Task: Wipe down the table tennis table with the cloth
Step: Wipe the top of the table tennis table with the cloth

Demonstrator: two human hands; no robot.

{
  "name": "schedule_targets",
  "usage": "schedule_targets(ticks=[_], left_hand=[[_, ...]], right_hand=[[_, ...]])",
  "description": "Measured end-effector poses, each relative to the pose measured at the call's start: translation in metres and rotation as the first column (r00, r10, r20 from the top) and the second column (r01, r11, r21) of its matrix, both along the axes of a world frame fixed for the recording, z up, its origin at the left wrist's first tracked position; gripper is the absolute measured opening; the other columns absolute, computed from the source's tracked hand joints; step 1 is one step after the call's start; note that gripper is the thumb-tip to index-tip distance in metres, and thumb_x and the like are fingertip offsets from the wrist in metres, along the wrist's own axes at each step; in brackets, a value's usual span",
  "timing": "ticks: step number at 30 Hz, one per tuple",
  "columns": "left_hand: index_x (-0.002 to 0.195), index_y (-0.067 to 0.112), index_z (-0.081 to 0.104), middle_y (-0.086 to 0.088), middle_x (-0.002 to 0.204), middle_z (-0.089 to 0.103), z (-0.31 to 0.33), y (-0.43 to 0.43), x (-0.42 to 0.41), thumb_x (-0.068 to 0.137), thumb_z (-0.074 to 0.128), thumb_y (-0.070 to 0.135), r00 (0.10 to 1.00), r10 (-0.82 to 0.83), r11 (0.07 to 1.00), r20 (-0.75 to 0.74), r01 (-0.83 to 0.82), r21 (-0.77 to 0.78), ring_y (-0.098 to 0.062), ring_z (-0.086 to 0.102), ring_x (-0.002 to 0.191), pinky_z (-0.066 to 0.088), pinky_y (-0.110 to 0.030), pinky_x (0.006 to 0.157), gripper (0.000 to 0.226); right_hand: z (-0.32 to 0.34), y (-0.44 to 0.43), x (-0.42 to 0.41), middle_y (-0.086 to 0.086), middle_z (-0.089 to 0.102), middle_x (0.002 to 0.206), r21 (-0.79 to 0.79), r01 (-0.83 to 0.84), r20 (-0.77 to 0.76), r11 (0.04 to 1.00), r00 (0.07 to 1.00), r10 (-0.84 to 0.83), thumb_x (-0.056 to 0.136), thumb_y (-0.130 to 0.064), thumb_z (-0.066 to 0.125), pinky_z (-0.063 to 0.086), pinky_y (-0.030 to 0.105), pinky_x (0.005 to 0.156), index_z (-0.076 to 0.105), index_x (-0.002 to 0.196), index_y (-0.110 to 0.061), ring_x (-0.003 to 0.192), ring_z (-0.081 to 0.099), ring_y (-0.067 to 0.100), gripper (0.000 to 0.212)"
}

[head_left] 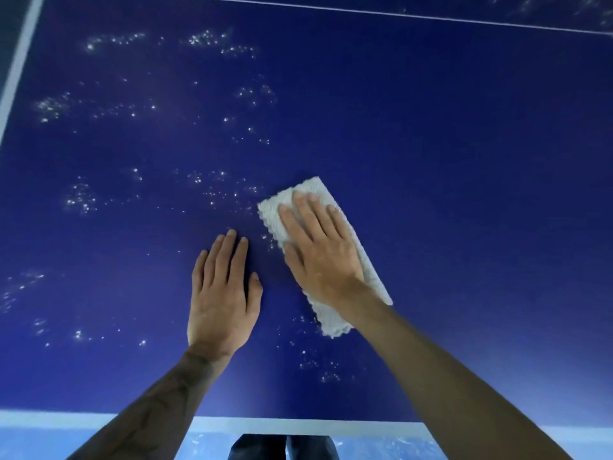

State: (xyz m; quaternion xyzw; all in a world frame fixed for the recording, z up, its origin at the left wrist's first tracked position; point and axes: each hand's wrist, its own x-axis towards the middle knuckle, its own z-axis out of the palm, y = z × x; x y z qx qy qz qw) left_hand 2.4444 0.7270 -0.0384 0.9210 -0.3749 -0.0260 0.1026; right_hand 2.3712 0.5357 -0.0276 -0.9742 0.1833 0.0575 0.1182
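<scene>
The dark blue table tennis table (447,161) fills the view, speckled with white droplets (79,197) over its left half and near the front. A folded white cloth (272,214) lies flat on the table near the middle. My right hand (318,247) presses flat on the cloth with straight fingers. Just left of the cloth, my left hand (224,293) rests flat on the bare table, fingers straight and together, not touching the cloth.
A white line (49,419) marks the table's near edge and another white line (20,68) runs up the left side. A thin white centre line (398,16) crosses the far top. Dark shoes (282,448) and bluish floor show below the near edge.
</scene>
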Motion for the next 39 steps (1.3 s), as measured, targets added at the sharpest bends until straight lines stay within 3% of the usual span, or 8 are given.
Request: schedule_targets(ticks=[4,9,13,17,25,31,34,39], left_hand=[[0.155,0.002,0.045,-0.016,0.165,0.038,-0.002,-0.002,0.0,0.106,0.038,0.029,1.0,0.01,0.999,-0.009,-0.011,-0.041,-0.035,0.034,0.155,0.024,-0.054,0.128,0.057],[0.154,0.003,0.047,-0.015,0.165,0.04,-0.001,-0.003,0.001,0.105,0.038,0.029,0.999,0.029,0.998,-0.035,-0.031,-0.049,-0.033,0.034,0.155,0.021,-0.05,0.13,0.056],[0.153,0.002,0.048,-0.015,0.165,0.039,-0.001,-0.002,0.001,0.104,0.04,0.028,1.0,0.025,0.999,-0.019,-0.025,-0.042,-0.034,0.035,0.154,0.022,-0.052,0.129,0.056],[0.154,0.003,0.046,-0.015,0.165,0.039,-0.003,0.0,0.002,0.105,0.04,0.029,1.0,0.017,0.999,-0.011,-0.017,-0.04,-0.033,0.034,0.155,0.022,-0.052,0.129,0.056],[0.154,0.002,0.047,-0.017,0.164,0.04,-0.005,-0.002,0.003,0.104,0.041,0.027,1.0,0.019,0.999,0.007,-0.018,-0.04,-0.035,0.036,0.154,0.025,-0.054,0.127,0.056],[0.153,0.001,0.046,-0.018,0.164,0.039,-0.006,0.0,0.003,0.104,0.04,0.028,1.0,0.006,0.999,0.031,-0.004,-0.045,-0.035,0.036,0.153,0.024,-0.053,0.128,0.056],[0.155,0.002,0.045,-0.017,0.165,0.037,-0.005,-0.001,0.002,0.104,0.041,0.028,1.0,0.019,0.999,0.01,-0.018,-0.046,-0.035,0.034,0.154,0.02,-0.051,0.129,0.057],[0.155,0.003,0.044,-0.016,0.166,0.037,-0.005,-0.001,0.003,0.104,0.04,0.028,1.0,0.024,0.999,-0.004,-0.025,-0.047,-0.033,0.032,0.155,0.02,-0.051,0.13,0.057]], right_hand=[[-0.001,-0.048,-0.029,0.002,0.0,0.179,-0.014,0.203,0.002,0.979,0.979,-0.203,0.112,-0.044,0.02,0.003,0.047,0.135,0.008,0.171,-0.027,0.166,-0.005,0.023,0.063],[0.002,-0.065,0.021,0.011,0.004,0.179,-0.031,0.401,0.033,0.916,0.916,-0.4,0.113,-0.043,0.022,0.004,0.051,0.134,0.009,0.171,-0.02,0.166,0.001,0.031,0.064],[0.001,-0.013,0.038,0.008,0.001,0.179,-0.023,0.179,0.032,0.984,0.983,-0.178,0.112,-0.042,0.018,0.005,0.051,0.134,0.008,0.171,-0.021,0.166,0.0,0.028,0.064],[-0.003,-0.002,-0.013,0.004,0.0,0.18,-0.02,-0.077,0.007,0.997,0.997,0.077,0.113,-0.044,0.019,0.005,0.048,0.135,0.01,0.172,-0.023,0.166,0.0,0.025,0.063],[0.004,-0.038,0.021,0.01,0.002,0.179,-0.024,0.399,0.035,0.917,0.917,-0.398,0.112,-0.042,0.017,0.005,0.052,0.134,0.007,0.171,-0.018,0.166,-0.001,0.03,0.065],[-0.001,0.019,-0.033,0.004,0.004,0.179,-0.012,-0.049,0.017,0.999,0.999,0.049,0.113,-0.041,0.028,0.012,0.051,0.134,0.014,0.171,-0.022,0.166,0.002,0.025,0.063],[0.003,-0.018,-0.057,0.004,0.005,0.179,-0.035,0.132,-0.013,0.991,0.991,-0.133,0.112,-0.041,0.026,0.01,0.05,0.134,0.012,0.171,-0.023,0.166,0.0,0.025,0.064],[0.004,-0.02,-0.007,0.01,0.006,0.179,-0.031,0.44,0.037,0.897,0.898,-0.439,0.113,-0.042,0.021,0.007,0.053,0.134,0.012,0.171,-0.019,0.166,0.002,0.03,0.064]])
